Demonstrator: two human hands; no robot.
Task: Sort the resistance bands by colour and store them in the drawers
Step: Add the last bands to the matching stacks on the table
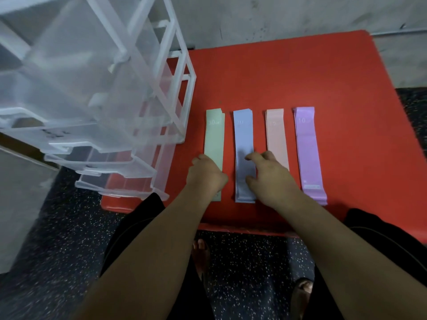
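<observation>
Four stacks of resistance bands lie side by side on the red table: green bands, blue bands, pink bands and purple bands. My left hand lies on the near half of the green stack, its fingers curled over the stack's left edge. My right hand covers the near end of the pink stack, with bent fingertips and thumb touching the blue stack. The translucent drawer unit stands at the table's left, with several drawers pulled out towards me.
A grey wall runs behind the table. Dark speckled floor shows below the near edge, along with my legs in black clothing and my feet. The far half of the red tabletop shows bare surface. A pale panel stands at the far left.
</observation>
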